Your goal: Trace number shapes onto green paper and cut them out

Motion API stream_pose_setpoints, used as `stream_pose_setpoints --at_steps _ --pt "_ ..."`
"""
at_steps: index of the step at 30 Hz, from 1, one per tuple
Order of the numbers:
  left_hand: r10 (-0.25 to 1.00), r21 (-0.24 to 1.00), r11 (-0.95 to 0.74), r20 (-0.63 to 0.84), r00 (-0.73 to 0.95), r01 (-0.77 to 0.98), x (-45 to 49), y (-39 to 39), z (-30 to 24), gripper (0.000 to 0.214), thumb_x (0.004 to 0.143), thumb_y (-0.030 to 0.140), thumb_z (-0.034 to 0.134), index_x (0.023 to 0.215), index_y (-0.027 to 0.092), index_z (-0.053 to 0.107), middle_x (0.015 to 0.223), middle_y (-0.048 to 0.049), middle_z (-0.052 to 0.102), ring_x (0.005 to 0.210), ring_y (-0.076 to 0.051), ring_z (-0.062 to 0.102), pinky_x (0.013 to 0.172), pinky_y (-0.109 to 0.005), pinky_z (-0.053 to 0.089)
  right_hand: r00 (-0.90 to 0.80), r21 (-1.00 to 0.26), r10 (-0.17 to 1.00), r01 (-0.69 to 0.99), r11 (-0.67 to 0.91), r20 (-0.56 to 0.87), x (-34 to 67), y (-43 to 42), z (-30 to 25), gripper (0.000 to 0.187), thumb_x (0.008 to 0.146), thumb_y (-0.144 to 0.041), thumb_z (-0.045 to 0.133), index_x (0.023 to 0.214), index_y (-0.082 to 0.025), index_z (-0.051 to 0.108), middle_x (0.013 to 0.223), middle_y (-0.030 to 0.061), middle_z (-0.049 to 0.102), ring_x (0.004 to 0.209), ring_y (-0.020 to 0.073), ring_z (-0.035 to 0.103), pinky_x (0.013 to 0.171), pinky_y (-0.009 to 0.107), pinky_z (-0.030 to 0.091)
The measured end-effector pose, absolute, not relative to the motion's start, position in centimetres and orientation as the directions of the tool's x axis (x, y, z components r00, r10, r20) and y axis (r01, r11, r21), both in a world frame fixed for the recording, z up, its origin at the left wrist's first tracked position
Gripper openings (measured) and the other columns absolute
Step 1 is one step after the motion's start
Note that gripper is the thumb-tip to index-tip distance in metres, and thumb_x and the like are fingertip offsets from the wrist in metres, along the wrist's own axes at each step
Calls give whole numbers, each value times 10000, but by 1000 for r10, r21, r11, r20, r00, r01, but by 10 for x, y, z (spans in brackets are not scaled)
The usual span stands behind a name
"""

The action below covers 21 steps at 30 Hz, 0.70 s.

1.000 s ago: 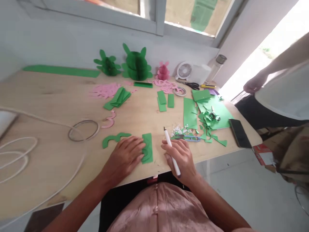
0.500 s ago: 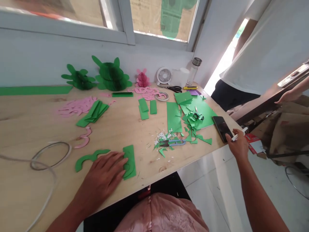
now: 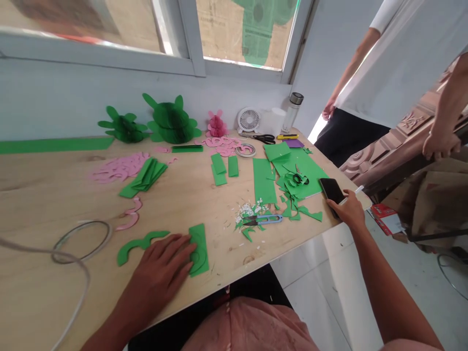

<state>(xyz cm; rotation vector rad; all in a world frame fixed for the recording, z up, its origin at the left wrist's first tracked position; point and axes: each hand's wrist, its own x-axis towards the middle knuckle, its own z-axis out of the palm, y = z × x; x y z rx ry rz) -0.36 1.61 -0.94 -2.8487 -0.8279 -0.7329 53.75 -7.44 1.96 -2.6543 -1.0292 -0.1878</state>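
My left hand (image 3: 161,268) lies flat with fingers stretched, its fingertips on the left edge of a small green paper rectangle (image 3: 199,248) with curved lines drawn on it. Under and beside its knuckles rests a wavy green paper cutout (image 3: 133,244). At the table's right edge, my right hand (image 3: 349,210) is closed round a slim white pen (image 3: 356,192). Its thumb reaches over the lower end of a dark phone (image 3: 332,189). A pink wavy cutout (image 3: 130,217) lies beyond the green one.
Thread snips (image 3: 261,219) lie among paper scraps mid-table. Black-handled scissors (image 3: 300,179) rest on green sheets to the right. Folded green strips (image 3: 144,178), pink cutouts (image 3: 122,167) and a fan (image 3: 249,120) stand or lie farther back. A person (image 3: 402,73) stands beyond the right end.
My right hand has shifted slightly left, farther over the phone, with the pen still in it. The left hand stays on the paper. The other person's arms have moved, and the view has tilted slightly.
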Motion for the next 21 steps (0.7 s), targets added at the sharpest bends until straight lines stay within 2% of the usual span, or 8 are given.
stream_pose_setpoints --at_steps 10,17,21 --pt "492 68 -844 495 716 532 -1 13 -5 243 928 273 472 1108 210 622 1179 -102 675 1101 -297 596 889 -485 491 673 -248 710 738 -627 207 504 -66 15 767 730 -590 601 1333 -140 455 1228 196 632 1089 375 601 848 448 457" --pt "493 65 -842 495 715 536 -2 13 -6 245 926 280 476 1105 216 631 1184 -90 674 1109 -288 596 906 -468 482 670 -180 710 743 -645 219 497 -60 16 769 709 -562 622 1318 -115 477 1207 205 630 1087 378 584 851 446 448" --pt "515 79 -833 476 713 548 -2 12 -7 286 941 303 441 1129 204 633 1192 -95 671 1125 -290 580 927 -469 463 671 -170 686 738 -653 280 493 -58 15 780 697 -531 632 1316 -83 480 1185 217 631 1087 393 567 849 442 446"
